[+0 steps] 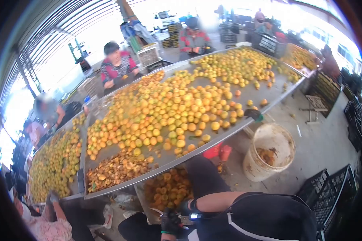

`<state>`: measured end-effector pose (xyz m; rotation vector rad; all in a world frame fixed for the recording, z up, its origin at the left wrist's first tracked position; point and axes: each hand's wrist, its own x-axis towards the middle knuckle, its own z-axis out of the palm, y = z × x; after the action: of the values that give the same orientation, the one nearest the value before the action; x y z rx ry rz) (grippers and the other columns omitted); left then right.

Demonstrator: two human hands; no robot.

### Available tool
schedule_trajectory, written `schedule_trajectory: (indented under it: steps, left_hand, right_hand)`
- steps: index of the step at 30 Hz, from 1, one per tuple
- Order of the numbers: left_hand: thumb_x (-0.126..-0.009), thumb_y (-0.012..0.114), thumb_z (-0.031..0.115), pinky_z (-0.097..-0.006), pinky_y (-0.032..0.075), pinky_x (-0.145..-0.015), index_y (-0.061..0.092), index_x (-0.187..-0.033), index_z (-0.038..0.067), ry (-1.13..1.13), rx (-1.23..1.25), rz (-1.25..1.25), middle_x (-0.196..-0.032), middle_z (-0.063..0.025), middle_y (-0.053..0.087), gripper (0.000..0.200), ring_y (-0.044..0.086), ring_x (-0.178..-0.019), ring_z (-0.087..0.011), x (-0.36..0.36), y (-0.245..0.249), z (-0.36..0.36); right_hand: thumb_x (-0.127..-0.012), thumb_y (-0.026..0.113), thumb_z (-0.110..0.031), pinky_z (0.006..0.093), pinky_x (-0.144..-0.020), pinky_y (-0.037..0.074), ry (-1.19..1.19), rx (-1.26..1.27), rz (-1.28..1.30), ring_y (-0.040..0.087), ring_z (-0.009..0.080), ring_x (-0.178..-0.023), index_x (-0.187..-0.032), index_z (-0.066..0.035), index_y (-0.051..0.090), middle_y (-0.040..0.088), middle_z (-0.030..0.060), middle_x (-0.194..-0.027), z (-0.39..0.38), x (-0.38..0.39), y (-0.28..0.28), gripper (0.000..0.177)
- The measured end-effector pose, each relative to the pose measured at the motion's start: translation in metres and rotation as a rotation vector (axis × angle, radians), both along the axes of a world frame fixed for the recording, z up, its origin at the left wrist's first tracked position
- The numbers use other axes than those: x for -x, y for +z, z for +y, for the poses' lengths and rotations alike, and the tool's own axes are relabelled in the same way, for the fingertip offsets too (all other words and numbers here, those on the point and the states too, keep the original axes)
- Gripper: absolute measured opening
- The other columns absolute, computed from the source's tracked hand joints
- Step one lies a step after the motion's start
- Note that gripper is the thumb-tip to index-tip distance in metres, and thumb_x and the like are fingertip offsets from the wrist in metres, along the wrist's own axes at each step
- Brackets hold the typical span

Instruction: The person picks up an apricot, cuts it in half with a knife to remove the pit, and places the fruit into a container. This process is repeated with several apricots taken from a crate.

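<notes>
My two hands meet low in the view, both in dark gloves. My left hand (170,221) has a green cuff and curled fingers. My right hand (186,207) comes in from the right on a bare forearm and touches the left one. What either holds is too small and dark to tell. Just above them stands a tub of halved orange apricots (167,188), partly under the table edge. The long metal sorting table (213,142) carries several whole yellow-orange apricots (169,112) and a heap of brownish cut pieces (116,168) at its near left.
A dirty white bucket (269,154) with scraps stands on the floor to the right, and black crates (330,188) beyond it. A red container (218,152) sits under the table. Other workers sit across the table, and another person's gloved hand (52,197) is at lower left.
</notes>
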<state>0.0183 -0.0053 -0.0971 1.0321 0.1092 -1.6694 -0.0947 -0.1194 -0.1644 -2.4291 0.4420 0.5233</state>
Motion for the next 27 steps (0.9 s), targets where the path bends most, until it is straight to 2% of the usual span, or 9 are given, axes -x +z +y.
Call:
schedule_trajectory:
  steps: [8, 9, 10, 14, 18, 20, 21, 24, 27]
  left_hand:
    - [-0.092, 0.059, 0.025, -0.0227, 0.029, -0.034, 0.046, -0.07, 0.018, -0.173, 0.152, -0.55, -0.054, 0.0061, 0.04, 0.026, 0.037, -0.039, -0.0071, -0.026, 0.137, -0.045]
    - [-0.092, 0.059, 0.025, -0.0224, 0.03, -0.034, 0.047, -0.071, 0.018, -0.17, 0.14, -0.584, -0.054, 0.0062, 0.04, 0.025, 0.037, -0.039, -0.007, -0.031, 0.138, -0.051]
    - [-0.092, 0.058, 0.024, -0.022, 0.03, -0.034, 0.047, -0.072, 0.018, -0.164, 0.129, -0.614, -0.054, 0.0064, 0.04, 0.024, 0.038, -0.039, -0.0068, -0.039, 0.132, -0.057]
    - [-0.093, 0.058, 0.025, -0.0223, 0.03, -0.034, 0.05, -0.077, 0.017, -0.083, 0.063, -0.507, -0.054, 0.006, 0.041, 0.02, 0.037, -0.038, -0.0065, -0.088, 0.062, -0.074]
    - [-0.093, 0.06, 0.026, -0.0226, 0.028, -0.034, 0.055, -0.08, 0.015, -0.023, 0.059, -0.457, -0.054, 0.0055, 0.042, 0.018, 0.037, -0.038, -0.0065, -0.106, 0.039, -0.081]
    - [-0.092, 0.061, 0.026, -0.0226, 0.028, -0.033, 0.057, -0.081, 0.014, -0.042, 0.034, -0.473, -0.055, 0.0053, 0.043, 0.017, 0.037, -0.038, -0.0065, -0.1, 0.045, -0.087]
    - [-0.092, 0.063, 0.026, -0.0226, 0.027, -0.033, 0.059, -0.081, 0.014, -0.068, 0.029, -0.497, -0.055, 0.0051, 0.044, 0.017, 0.037, -0.038, -0.0065, -0.096, 0.048, -0.09]
    - [-0.091, 0.066, 0.026, -0.0226, 0.028, -0.034, 0.061, -0.084, 0.012, -0.117, 0.031, -0.548, -0.056, 0.0044, 0.045, 0.016, 0.037, -0.038, -0.0069, -0.085, 0.047, -0.09]
    - [-0.09, 0.066, 0.024, -0.0238, 0.029, -0.035, 0.061, -0.083, 0.011, -0.174, 0.024, -0.538, -0.056, 0.0035, 0.046, 0.015, 0.038, -0.038, -0.0081, -0.08, 0.041, -0.088]
  right_hand:
    - [-0.085, 0.052, -0.023, 0.044, -0.086, 0.049, -0.062, 0.044, -0.055, 0.064, 0.0339, -0.103, -0.105, -0.004, 0.071, 0.069, 0.0171, -0.108, 0.002, -0.002, 0.028, 0.033]
    - [-0.085, 0.052, -0.023, 0.0441, -0.085, 0.05, -0.023, 0.04, -0.082, 0.064, 0.0345, -0.102, -0.106, -0.006, 0.069, 0.068, 0.0165, -0.106, -0.001, 0.002, 0.041, 0.032]
    - [-0.085, 0.054, -0.024, 0.0442, -0.084, 0.049, -0.04, -0.027, -0.193, 0.063, 0.0342, -0.101, -0.11, -0.008, 0.067, 0.068, 0.0155, -0.107, -0.005, -0.004, -0.001, 0.032]
    - [-0.091, 0.057, -0.027, 0.0397, -0.088, 0.048, -0.054, -0.298, -0.1, 0.062, 0.0314, -0.101, -0.118, -0.01, 0.063, 0.066, 0.0134, -0.108, -0.022, 0.024, 0.142, 0.033]
    - [-0.09, 0.059, -0.019, 0.0382, -0.08, 0.051, -0.092, -0.129, -0.614, 0.065, 0.0284, -0.093, -0.111, -0.007, 0.065, 0.069, 0.0112, -0.101, -0.076, 0.053, 0.204, 0.026]
    - [-0.088, 0.062, -0.019, 0.038, -0.08, 0.051, -0.352, -0.127, -0.646, 0.065, 0.0278, -0.093, -0.111, -0.008, 0.064, 0.068, 0.0118, -0.098, -0.131, 0.077, 0.207, 0.026]
    - [-0.087, 0.061, -0.018, 0.0373, -0.08, 0.052, -0.362, 0.439, -0.753, 0.066, 0.0278, -0.091, -0.112, -0.007, 0.064, 0.068, 0.0108, -0.097, -0.15, 0.088, 0.216, 0.026]
    - [-0.086, 0.063, -0.022, 0.0365, -0.083, 0.051, -0.721, 0.449, -0.461, 0.065, 0.0313, -0.094, -0.112, -0.008, 0.064, 0.067, 0.013, -0.098, -0.23, 0.125, 0.204, 0.03]
    - [-0.085, 0.065, -0.026, 0.0371, -0.086, 0.05, -0.679, 0.285, -0.436, 0.063, 0.0329, -0.101, -0.117, -0.012, 0.063, 0.065, 0.0149, -0.106, -0.257, 0.124, 0.177, 0.035]
